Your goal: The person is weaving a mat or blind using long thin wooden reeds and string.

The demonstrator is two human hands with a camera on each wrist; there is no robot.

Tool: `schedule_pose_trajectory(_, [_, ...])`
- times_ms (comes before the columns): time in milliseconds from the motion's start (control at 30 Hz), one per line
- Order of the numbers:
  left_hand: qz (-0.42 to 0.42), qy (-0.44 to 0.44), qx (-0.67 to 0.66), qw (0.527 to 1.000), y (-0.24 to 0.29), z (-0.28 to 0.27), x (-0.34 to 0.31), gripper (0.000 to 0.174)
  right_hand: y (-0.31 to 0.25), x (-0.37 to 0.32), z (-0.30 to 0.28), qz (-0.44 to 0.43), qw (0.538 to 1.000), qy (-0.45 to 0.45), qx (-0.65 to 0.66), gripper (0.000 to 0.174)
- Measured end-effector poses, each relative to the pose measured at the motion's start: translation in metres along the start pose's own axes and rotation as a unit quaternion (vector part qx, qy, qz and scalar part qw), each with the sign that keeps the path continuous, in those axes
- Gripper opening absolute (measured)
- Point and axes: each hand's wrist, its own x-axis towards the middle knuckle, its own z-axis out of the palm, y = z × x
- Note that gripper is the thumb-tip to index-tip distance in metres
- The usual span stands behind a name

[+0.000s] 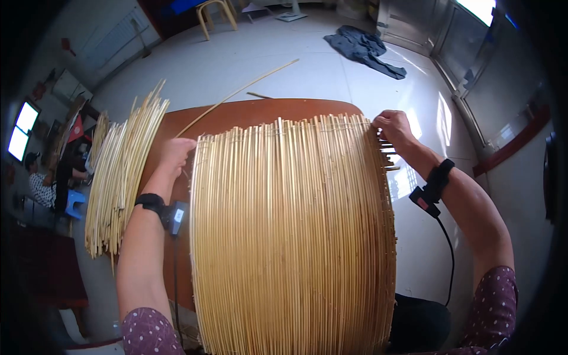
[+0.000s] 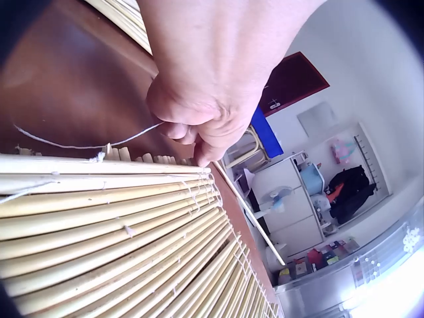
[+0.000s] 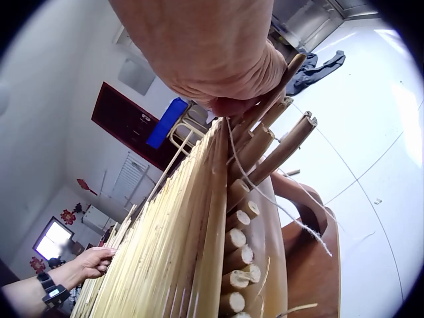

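A curved mat of thin reed sticks (image 1: 293, 236) tied with string lies over a brown wooden table (image 1: 236, 115). My left hand (image 1: 176, 151) is at the mat's far left corner. There its curled fingers (image 2: 189, 136) pinch a thin white string (image 2: 86, 144) that runs across the tabletop. At the far right corner, my right hand (image 1: 387, 125) curls over the thicker stick ends (image 3: 278, 149) and pinches a white string (image 3: 278, 207) that hangs down from it. The mat's edge (image 3: 189, 245) fills the right wrist view, with the left hand (image 3: 93, 262) far behind.
A loose bundle of reed sticks (image 1: 121, 171) lies on the table's left side, and one long stick (image 1: 236, 93) crosses its far edge. On the floor beyond are a dark cloth (image 1: 364, 47) and a stool (image 1: 216, 15). A person (image 1: 41, 186) sits at far left.
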Motion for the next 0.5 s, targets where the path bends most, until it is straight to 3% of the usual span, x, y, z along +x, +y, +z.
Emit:
schedule_pose_trajectory(67, [-0.014, 0.021, 0.045, 0.999, 0.0022, -0.0022, 0.0021, 0.015, -0.0095, -0.0056, -0.0022, 0.008, 1.0, -0.009, 0.016, 0.013])
schedule_pose_trajectory(500, [-0.023, 0.0, 0.011, 1.0, 0.0018, -0.001, -0.0066, 0.017, -0.0078, -0.003, -0.0053, 0.007, 0.999, -0.03, 0.039, 0.012])
